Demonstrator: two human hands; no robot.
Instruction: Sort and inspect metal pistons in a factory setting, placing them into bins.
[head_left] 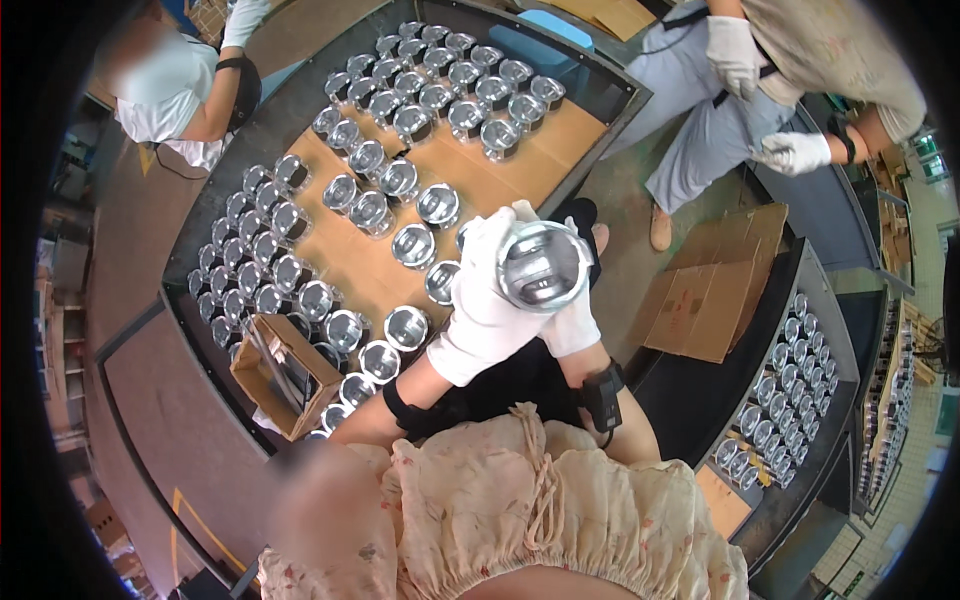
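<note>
A shiny metal piston [545, 262] is held up in front of me, its hollow inside facing up. My left hand [482, 312], in a white glove, wraps round its left side. My right hand [573, 326], gloved too, closes on it from below and the right; the piston hides most of those fingers. Just left of my hands, several more pistons [437, 204] stand in rows on brown cardboard [545, 150] that lines a dark metal tray table [180, 270].
An open cardboard box [285, 375] with metal strips stands at the tray's near left. Folded cardboard [710, 285] leans at my right, beside a second tray [840, 365] of pistons. Two co-workers in white gloves are near: one person [180, 95] far left, another [780, 60] far right.
</note>
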